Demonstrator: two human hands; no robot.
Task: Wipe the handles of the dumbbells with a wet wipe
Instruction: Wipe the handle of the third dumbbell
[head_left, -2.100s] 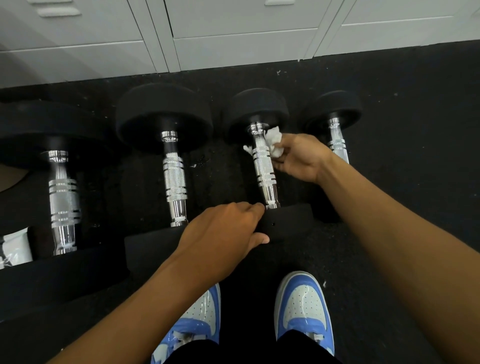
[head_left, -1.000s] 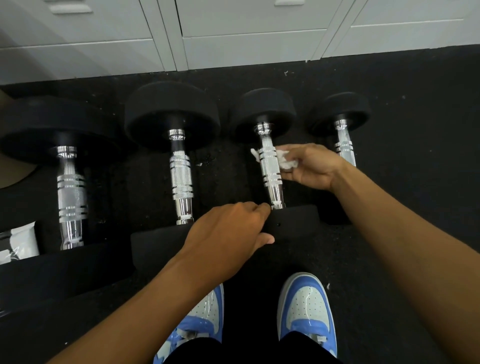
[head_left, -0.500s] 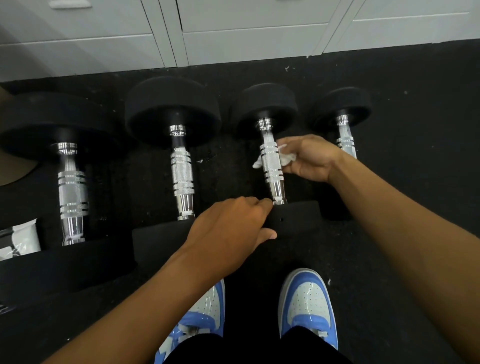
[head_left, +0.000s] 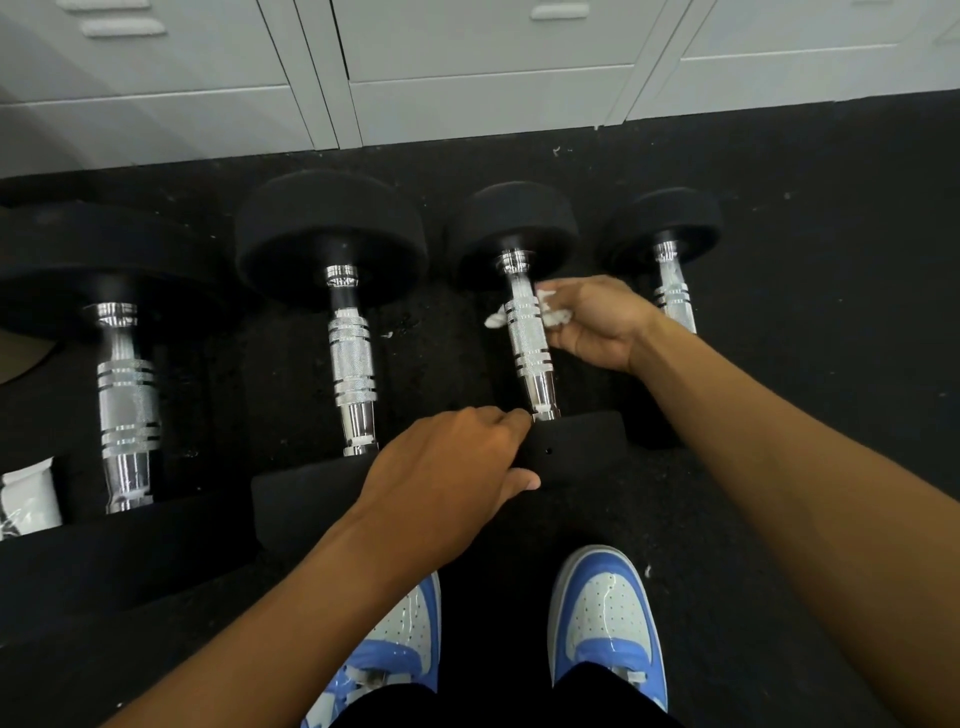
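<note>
Right hand (head_left: 592, 325) pinches the wipe (head_left: 553, 309) against the third handle (head_left: 527, 340), centre-right of frame. Left hand (head_left: 447, 478) curls its grip over that dumbbell's near head (head_left: 576, 441). Crowding it: a dumbbell (head_left: 350, 358) to the left, a small one (head_left: 672, 291) half hidden behind the right wrist, a big one (head_left: 127, 410) far left beside a white packet (head_left: 26, 496). Black speckled floor (head_left: 831, 260), grey lockers (head_left: 467, 67) along the top, blue sneakers (head_left: 608, 618) at the bottom.

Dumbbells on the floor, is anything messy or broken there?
Nothing looks broken. The four dumbbells lie in a tidy row. Only small white crumbs dot the black floor, perhaps bits of wipe.
</note>
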